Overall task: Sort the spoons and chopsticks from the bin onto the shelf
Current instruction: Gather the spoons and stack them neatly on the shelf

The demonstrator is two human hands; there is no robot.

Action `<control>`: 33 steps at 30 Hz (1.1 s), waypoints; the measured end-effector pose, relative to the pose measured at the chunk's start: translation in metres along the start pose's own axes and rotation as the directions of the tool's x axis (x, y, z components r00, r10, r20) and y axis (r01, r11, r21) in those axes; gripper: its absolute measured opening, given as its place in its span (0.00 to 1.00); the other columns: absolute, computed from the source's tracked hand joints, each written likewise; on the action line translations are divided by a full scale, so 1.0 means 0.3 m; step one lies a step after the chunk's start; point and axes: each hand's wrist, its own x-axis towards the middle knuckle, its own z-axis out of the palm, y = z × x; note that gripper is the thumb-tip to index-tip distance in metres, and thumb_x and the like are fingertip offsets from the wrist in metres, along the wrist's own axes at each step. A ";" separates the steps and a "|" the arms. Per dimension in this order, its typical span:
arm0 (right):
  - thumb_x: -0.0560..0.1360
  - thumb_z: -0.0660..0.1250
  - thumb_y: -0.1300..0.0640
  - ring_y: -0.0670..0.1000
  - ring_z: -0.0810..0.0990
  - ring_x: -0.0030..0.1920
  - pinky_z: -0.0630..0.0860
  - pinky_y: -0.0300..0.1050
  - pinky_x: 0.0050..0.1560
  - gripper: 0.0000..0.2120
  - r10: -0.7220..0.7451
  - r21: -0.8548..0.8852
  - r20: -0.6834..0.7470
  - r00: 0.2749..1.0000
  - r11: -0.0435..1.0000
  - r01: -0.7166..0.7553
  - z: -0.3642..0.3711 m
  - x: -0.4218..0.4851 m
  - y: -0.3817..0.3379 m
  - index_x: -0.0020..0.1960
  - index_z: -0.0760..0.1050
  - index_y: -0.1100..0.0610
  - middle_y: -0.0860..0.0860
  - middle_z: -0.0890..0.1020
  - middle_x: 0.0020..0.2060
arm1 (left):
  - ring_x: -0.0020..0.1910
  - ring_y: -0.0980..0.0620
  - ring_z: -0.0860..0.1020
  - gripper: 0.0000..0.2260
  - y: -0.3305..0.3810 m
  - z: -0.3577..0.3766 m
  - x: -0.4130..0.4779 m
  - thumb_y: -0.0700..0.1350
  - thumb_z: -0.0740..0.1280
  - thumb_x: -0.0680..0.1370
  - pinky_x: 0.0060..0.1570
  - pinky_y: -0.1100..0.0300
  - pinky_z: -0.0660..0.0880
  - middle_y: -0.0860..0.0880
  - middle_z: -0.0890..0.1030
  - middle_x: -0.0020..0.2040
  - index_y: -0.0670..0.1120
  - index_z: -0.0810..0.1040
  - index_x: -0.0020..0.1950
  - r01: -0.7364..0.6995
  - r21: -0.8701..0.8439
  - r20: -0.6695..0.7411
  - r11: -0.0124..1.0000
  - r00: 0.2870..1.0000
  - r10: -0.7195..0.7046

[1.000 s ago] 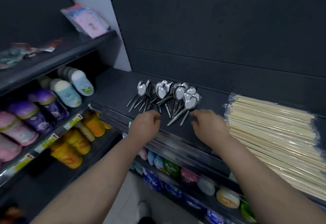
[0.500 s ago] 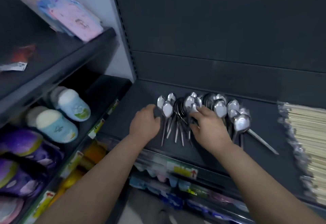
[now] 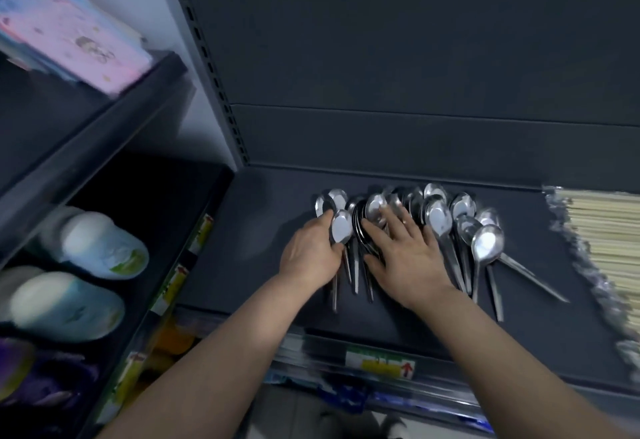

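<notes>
Roughly a dozen or more spoons [image 3: 440, 220] lie in an overlapping fan on the shelf [image 3: 249, 238], bowls far, handles near, well left of the wrapped chopsticks [image 3: 606, 231] at the right edge. Left hand [image 3: 310, 258]: fingers curled round the neck of the leftmost of them. Right hand [image 3: 405, 258]: flat, fingers spread, pressing on the middle of the pile. Bin not in view. Risks, as judged: polished steel on a smooth shelf slides easily, so a sideways push from the flat palm may skew the pile rather than square it. The handles on the right splay toward the near lip, and a nudge could send one over the front edge. Blur hides the exact overlap.
</notes>
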 end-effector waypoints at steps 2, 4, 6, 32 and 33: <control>0.80 0.52 0.41 0.52 0.40 0.77 0.44 0.59 0.75 0.27 0.028 0.013 0.007 1.000 1.000 -0.028 -0.008 -0.011 0.031 0.77 0.49 0.41 0.50 0.44 0.78 | 0.68 0.47 0.70 0.28 0.026 0.012 0.004 0.47 0.64 0.79 0.62 0.55 0.70 0.48 0.70 0.72 0.51 0.59 0.78 -0.027 0.015 0.003 1.000 1.000 0.027; 0.80 0.52 0.42 0.50 0.42 0.77 0.44 0.58 0.75 0.26 0.043 0.029 0.007 0.999 0.999 -0.043 -0.017 -0.024 0.061 0.77 0.50 0.41 0.51 0.45 0.78 | 0.68 0.48 0.71 0.27 0.057 0.025 0.009 0.47 0.63 0.80 0.61 0.56 0.70 0.49 0.71 0.71 0.51 0.59 0.77 -0.057 0.022 0.005 0.998 0.998 0.057; 0.81 0.51 0.43 0.50 0.42 0.77 0.44 0.56 0.76 0.26 0.046 0.044 0.001 0.999 0.998 -0.046 -0.020 -0.037 0.089 0.77 0.50 0.42 0.51 0.47 0.78 | 0.65 0.48 0.73 0.25 0.092 0.039 0.013 0.47 0.63 0.80 0.56 0.57 0.71 0.49 0.73 0.68 0.53 0.61 0.76 -0.086 0.022 -0.003 0.996 0.996 0.087; 0.75 0.66 0.58 0.56 0.73 0.65 0.73 0.56 0.61 0.13 0.079 0.321 -0.252 0.965 0.947 0.006 -0.059 -0.133 0.316 0.58 0.80 0.50 0.52 0.76 0.64 | 0.43 0.53 0.80 0.06 0.261 0.134 0.028 0.51 0.68 0.76 0.46 0.53 0.78 0.54 0.82 0.42 0.50 0.78 0.49 0.070 -0.076 -0.027 0.995 0.997 -0.073; 0.75 0.66 0.58 0.56 0.74 0.64 0.74 0.56 0.60 0.13 0.076 0.326 -0.262 0.962 0.945 0.014 -0.061 -0.134 0.314 0.58 0.80 0.51 0.52 0.77 0.63 | 0.43 0.52 0.80 0.05 0.261 0.137 0.032 0.50 0.67 0.77 0.46 0.53 0.78 0.53 0.82 0.43 0.50 0.78 0.49 0.070 -0.053 -0.029 0.996 0.997 -0.072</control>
